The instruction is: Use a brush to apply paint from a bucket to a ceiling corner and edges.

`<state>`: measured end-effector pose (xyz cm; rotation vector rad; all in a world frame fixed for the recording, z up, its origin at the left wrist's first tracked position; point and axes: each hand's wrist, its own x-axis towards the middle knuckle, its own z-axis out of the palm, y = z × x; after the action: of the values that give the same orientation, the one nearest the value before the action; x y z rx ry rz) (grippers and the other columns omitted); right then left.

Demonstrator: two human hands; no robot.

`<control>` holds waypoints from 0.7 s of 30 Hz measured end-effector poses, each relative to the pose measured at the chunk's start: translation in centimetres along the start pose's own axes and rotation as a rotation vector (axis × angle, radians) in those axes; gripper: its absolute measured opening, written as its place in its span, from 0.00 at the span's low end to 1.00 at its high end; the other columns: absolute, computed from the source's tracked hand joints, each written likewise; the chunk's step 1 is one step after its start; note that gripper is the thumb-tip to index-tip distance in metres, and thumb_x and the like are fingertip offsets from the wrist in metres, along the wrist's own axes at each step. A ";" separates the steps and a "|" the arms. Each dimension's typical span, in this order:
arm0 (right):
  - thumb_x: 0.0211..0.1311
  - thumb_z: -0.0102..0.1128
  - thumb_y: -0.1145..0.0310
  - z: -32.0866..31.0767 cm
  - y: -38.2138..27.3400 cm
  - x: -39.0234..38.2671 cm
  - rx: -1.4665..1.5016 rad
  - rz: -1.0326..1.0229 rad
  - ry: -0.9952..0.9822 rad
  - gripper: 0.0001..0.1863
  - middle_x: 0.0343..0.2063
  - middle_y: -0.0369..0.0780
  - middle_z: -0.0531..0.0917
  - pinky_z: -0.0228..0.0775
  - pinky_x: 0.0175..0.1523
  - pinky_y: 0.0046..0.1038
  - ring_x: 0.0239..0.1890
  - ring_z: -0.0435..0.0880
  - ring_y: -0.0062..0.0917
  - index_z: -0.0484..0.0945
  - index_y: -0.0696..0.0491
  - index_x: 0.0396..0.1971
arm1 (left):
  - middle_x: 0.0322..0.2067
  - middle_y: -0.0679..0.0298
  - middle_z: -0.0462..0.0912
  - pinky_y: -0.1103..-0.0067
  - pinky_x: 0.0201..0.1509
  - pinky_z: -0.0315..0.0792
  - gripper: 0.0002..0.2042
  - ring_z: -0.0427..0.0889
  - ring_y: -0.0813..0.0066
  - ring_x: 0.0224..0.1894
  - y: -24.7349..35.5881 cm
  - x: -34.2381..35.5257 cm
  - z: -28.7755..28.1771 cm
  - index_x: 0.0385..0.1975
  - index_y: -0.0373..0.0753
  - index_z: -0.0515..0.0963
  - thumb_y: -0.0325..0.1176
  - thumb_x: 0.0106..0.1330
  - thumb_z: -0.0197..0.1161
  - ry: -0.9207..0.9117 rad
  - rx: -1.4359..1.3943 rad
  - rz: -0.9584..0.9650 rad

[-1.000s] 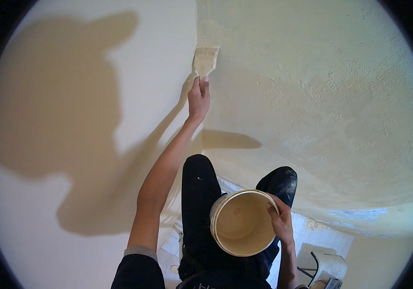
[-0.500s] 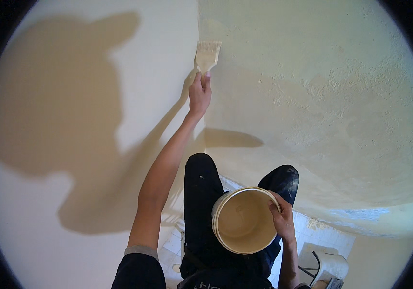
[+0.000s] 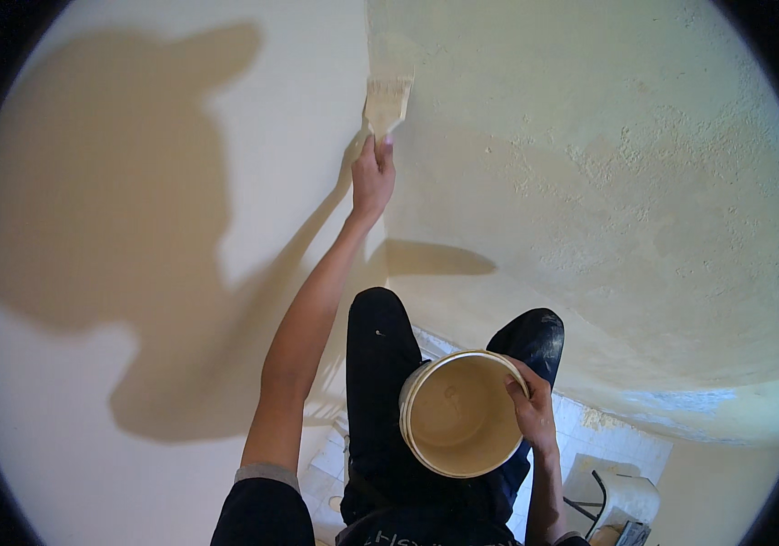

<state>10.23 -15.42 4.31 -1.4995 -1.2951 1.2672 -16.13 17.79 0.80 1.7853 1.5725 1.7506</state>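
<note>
With my left arm stretched far out, my left hand grips the handle of a wide, flat paintbrush coated in cream paint. Its bristles point away from me and lie against the wall at the inner corner. Closer in, my right hand holds the right rim of a round bucket, thumb inside the edge. Beige paint coats the bucket's inside and covers its bottom. The bucket sits between my legs, over my dark trousers.
A smooth pale wall on the left carries a large shadow. The right wall is cream, with rough, bumpy patches. Below, the tiled floor shows, with a white chair-like object at the lower right.
The paintbrush and my left hand have shifted slightly left along the corner. My right hand and the bucket stay almost where they were.
</note>
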 end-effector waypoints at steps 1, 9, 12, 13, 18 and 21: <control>0.66 0.47 0.77 0.0 -0.1 0.1 -0.004 0.006 -0.010 0.17 0.45 0.44 0.82 0.65 0.59 0.28 0.51 0.78 0.26 0.75 0.61 0.52 | 0.13 0.51 0.65 0.67 0.22 0.61 0.19 0.64 0.59 0.15 -0.6 -0.9 0.0 0.32 0.31 0.69 0.45 0.73 0.49 0.009 -0.002 -0.001; 0.65 0.47 0.77 0.0 -0.2 0.5 -0.005 0.010 -0.026 0.17 0.45 0.44 0.82 0.65 0.59 0.28 0.51 0.78 0.25 0.75 0.61 0.52 | 0.12 0.55 0.63 0.69 0.21 0.59 0.16 0.62 0.64 0.14 0.2 -4.2 -1.6 0.32 0.31 0.69 0.41 0.73 0.50 -0.091 -0.020 -0.161; 0.65 0.46 0.78 0.1 -0.2 0.6 -0.014 0.033 -0.026 0.17 0.46 0.43 0.82 0.65 0.59 0.28 0.51 0.78 0.25 0.75 0.61 0.52 | 0.11 0.56 0.62 0.69 0.20 0.58 0.15 0.62 0.64 0.14 1.8 -0.7 -1.2 0.32 0.32 0.68 0.40 0.73 0.50 -0.009 -0.074 -0.067; 0.65 0.46 0.78 0.2 -0.2 0.7 -0.007 0.047 -0.021 0.17 0.46 0.43 0.82 0.65 0.60 0.28 0.51 0.78 0.25 0.75 0.61 0.52 | 0.11 0.56 0.63 0.69 0.20 0.58 0.15 0.62 0.64 0.13 2.0 0.5 -1.0 0.32 0.32 0.68 0.40 0.73 0.50 0.039 -0.123 0.005; 0.65 0.46 0.78 0.4 -0.2 0.9 0.056 0.042 -0.002 0.17 0.46 0.43 0.82 0.64 0.60 0.28 0.51 0.78 0.24 0.75 0.60 0.53 | 0.12 0.52 0.65 0.65 0.21 0.60 0.17 0.65 0.57 0.14 0.0 1.0 0.1 0.31 0.31 0.69 0.42 0.73 0.50 0.031 -0.003 0.002; 0.65 0.47 0.78 0.3 -0.2 1.0 0.024 0.070 0.005 0.17 0.47 0.43 0.82 0.64 0.60 0.28 0.52 0.78 0.25 0.75 0.60 0.53 | 0.12 0.51 0.66 0.64 0.21 0.60 0.18 0.67 0.54 0.14 -2.2 -2.7 0.6 0.31 0.31 0.70 0.43 0.72 0.50 0.001 0.014 -0.072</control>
<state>9.89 -14.38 4.22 -1.5423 -1.2297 1.3179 -16.12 16.98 -2.61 1.7119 1.6321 1.7119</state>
